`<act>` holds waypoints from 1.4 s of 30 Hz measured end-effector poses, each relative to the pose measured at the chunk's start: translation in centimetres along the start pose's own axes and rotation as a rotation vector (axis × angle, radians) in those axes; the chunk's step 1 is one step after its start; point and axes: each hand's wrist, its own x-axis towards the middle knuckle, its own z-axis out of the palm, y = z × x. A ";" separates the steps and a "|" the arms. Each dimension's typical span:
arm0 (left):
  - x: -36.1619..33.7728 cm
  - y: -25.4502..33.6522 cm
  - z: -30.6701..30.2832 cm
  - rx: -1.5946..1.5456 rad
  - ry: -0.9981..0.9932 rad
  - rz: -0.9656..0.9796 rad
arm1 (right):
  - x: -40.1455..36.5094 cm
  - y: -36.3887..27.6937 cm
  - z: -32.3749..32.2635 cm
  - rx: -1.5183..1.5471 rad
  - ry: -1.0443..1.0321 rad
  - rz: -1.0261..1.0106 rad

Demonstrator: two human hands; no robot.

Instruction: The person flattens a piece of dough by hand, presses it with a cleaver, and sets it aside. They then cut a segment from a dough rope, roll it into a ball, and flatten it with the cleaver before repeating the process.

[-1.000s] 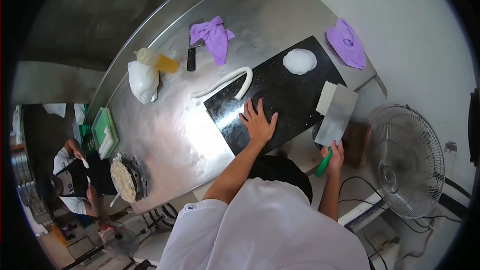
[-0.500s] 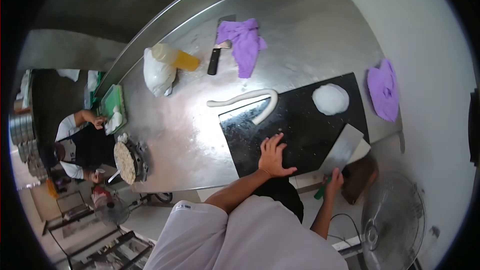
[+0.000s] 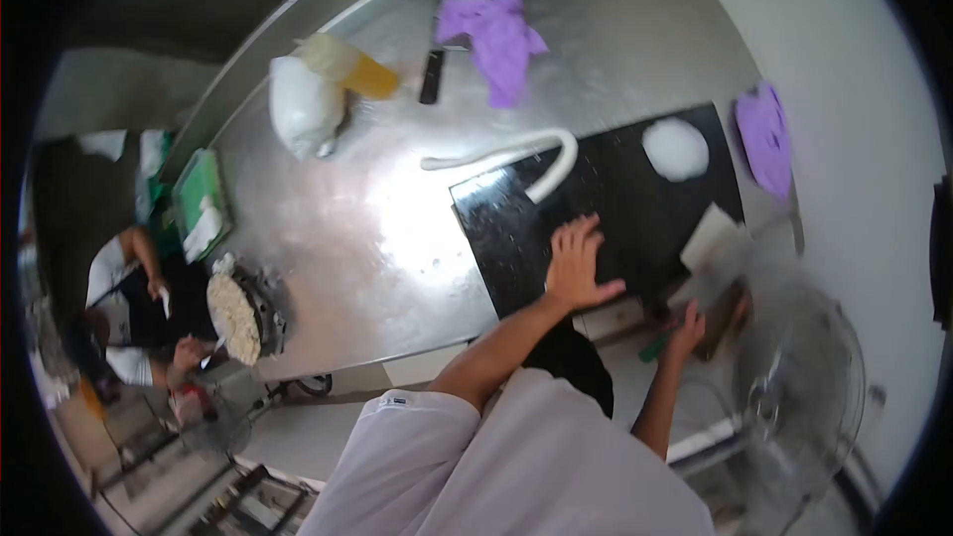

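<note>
My left hand (image 3: 576,263) is palm down with its fingers spread at the near edge of the black board (image 3: 625,248); it holds nothing. In front of it lies a bent rope of white dough (image 3: 566,151), partly on the board and partly on the steel. A round white lump of dough (image 3: 675,149) sits near the board's far right corner. My right hand (image 3: 685,331) is closed on a broad-bladed cleaver with a green handle (image 3: 653,346), low beside the board's near right side. Motion smears most of the blade.
Beyond the board lie purple cloths (image 3: 501,40) and a black-handled knife (image 3: 431,77). A yellow-filled bottle (image 3: 367,77) leans against a white bag (image 3: 306,109). At left, a co-worker (image 3: 149,288) stands by a pan of pale food (image 3: 235,318) and a green tray (image 3: 202,203). A fan (image 3: 794,397) stands at right.
My view has shifted, so the table sits higher in it. The cleaver's blade has gone from clear to smeared by motion. The co-worker's lower hand has moved closer to the pan.
</note>
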 end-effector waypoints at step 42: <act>-0.2 0.4 -0.5 0.124 -0.165 0.175 | -7.1 4.5 -4.3 -0.249 0.102 -0.107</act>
